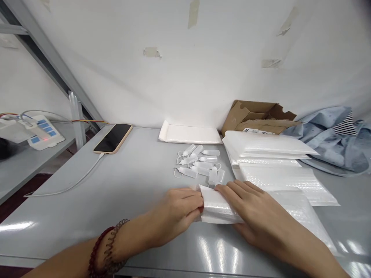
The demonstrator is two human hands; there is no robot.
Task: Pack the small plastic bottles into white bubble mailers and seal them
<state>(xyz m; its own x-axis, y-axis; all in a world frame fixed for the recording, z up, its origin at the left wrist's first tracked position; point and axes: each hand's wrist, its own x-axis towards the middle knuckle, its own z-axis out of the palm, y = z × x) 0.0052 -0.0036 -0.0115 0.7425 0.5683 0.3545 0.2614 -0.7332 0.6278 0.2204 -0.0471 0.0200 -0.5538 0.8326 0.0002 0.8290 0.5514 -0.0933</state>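
Observation:
Between my hands, low over the grey table, is a white bubble mailer (217, 204). My left hand (182, 208) has its fingers curled closed at the mailer's left end. On the other side, my right hand (249, 210) grips the mailer's right end, fingers over the top and thumb below. Just beyond the mailer lies a loose group of small translucent squeeze bottles (199, 164), several with caps on thin loops. Whether anything is inside the mailer cannot be seen.
White bubble mailers (269, 146) are piled on the right, and another flat white mailer (191, 134) lies by the wall. Behind the pile stand an open cardboard box (261, 114) and blue cloth (327, 131). A charging phone (113, 138) and a power strip (46, 131) are left.

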